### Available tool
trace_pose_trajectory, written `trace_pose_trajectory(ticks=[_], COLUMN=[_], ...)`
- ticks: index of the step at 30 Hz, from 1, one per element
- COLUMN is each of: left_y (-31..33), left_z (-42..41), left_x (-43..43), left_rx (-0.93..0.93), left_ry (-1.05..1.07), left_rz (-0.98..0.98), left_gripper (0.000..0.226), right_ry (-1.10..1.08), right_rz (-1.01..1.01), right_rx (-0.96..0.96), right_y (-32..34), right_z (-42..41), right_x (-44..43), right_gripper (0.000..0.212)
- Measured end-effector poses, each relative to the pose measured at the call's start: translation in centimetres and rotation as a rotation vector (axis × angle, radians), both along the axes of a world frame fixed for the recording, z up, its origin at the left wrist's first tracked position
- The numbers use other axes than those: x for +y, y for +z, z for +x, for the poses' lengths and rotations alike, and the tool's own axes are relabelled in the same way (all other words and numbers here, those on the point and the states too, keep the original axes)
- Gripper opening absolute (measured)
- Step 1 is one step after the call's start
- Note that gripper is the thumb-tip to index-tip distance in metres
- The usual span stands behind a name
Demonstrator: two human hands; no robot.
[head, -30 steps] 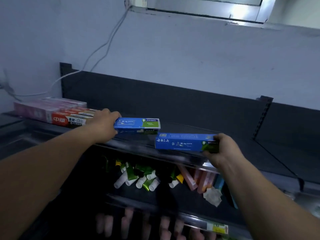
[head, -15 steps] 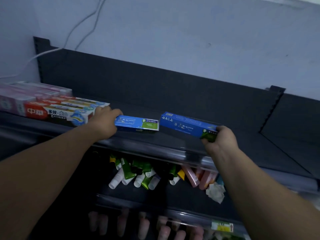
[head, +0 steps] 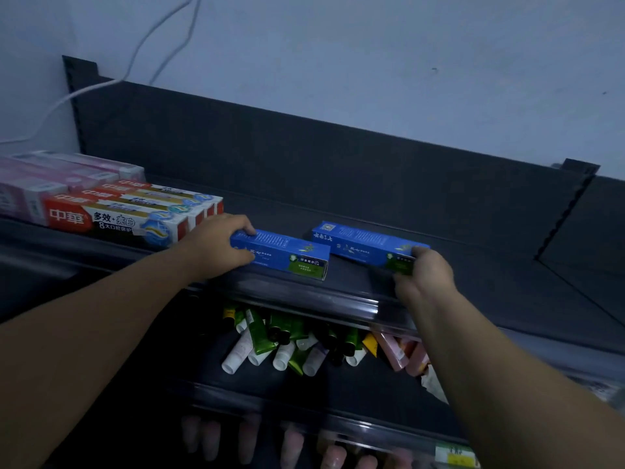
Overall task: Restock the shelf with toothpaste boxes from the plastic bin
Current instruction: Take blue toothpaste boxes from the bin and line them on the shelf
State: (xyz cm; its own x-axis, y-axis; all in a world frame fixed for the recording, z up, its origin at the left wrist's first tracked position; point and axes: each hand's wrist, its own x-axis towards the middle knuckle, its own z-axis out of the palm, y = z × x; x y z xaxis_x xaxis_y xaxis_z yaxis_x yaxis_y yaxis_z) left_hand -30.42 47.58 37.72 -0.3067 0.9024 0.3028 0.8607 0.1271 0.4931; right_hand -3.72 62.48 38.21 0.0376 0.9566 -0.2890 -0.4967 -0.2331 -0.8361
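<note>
Blue left box (head: pixel 284 253) lies on the shelf (head: pixel 480 279), left hand (head: pixel 216 247) gripping it; right hand (head: pixel 426 275) pinches right box (head: pixel 360 242).

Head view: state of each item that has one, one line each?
Left blue cardboard toothpaste box: lying flat on dark metal top shelf, left hand gripping its end.
Right blue cardboard toothpaste box: right hand gripping its green end; shelf contact unclear.
Red-and-white toothpaste boxes: lying in a row at shelf left.
Plastic tubes: lying jumbled on lower shelf.
</note>
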Motion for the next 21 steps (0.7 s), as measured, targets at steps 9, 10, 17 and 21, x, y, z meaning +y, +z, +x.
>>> trace_pose_trajectory(ticks=[9, 10, 17, 21], left_y=[2.1, 2.2, 2.4, 2.3], left_z=[0.2, 0.3, 0.6, 0.3], left_x=[1.0, 1.1, 0.4, 0.1], left_rx=[0.073, 0.077, 0.058, -0.031], left_ry=[0.154, 0.151, 0.093, 0.07], left_rz=[-0.328, -0.321, -0.294, -0.258], left_gripper=[0.064, 0.056, 0.05, 0.055], right_ry=[0.359, 0.377, 0.47, 0.45], right_rz=[0.232, 0.248, 0.269, 0.187], right_rx=[-0.648, -0.68, -0.617, -0.535], right_y=[-0.1, -0.1, 0.0, 0.8], right_z=[-1.8, -2.0, -3.1, -4.1], right_x=[0.3, 0.3, -0.1, -0.8], right_gripper=[0.046, 0.043, 0.011, 0.009])
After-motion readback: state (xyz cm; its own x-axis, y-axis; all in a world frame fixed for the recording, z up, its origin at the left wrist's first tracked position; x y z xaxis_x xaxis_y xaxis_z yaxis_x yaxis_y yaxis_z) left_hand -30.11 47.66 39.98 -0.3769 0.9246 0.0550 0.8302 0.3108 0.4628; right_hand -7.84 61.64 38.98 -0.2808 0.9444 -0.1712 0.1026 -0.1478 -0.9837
